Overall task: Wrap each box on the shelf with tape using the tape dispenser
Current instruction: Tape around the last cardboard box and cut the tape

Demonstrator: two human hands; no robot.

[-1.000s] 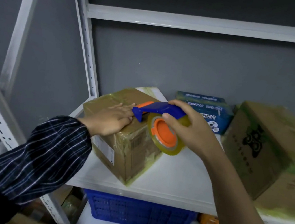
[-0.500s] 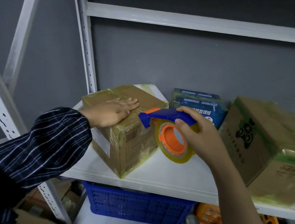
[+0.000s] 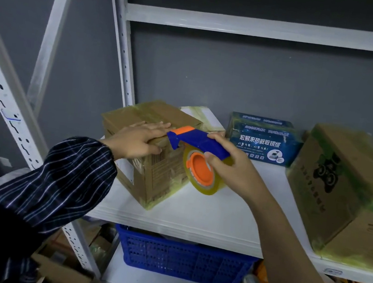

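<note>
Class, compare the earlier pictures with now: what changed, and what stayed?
The tape dispenser, held in the right hand, pulled slightly right of the small cardboard box, then returned to its top edge by the fingertips of the left hand. Unchanged: left hand flat on the box top, right hand's grip, the box's place on the shelf.

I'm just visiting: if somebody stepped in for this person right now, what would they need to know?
Left hand: open, pressing flat on top of the small brown cardboard box.
Right hand: grips the blue-and-orange tape dispenser, its nose at that box's top edge, beside the left hand.
The box sits on the white metal shelf; a large brown cardboard box stands to the right, a blue printed box behind.
Done: all three appear to carry yellowish tape.
Left: likely finish this pass, then check each box for bare sides.
</note>
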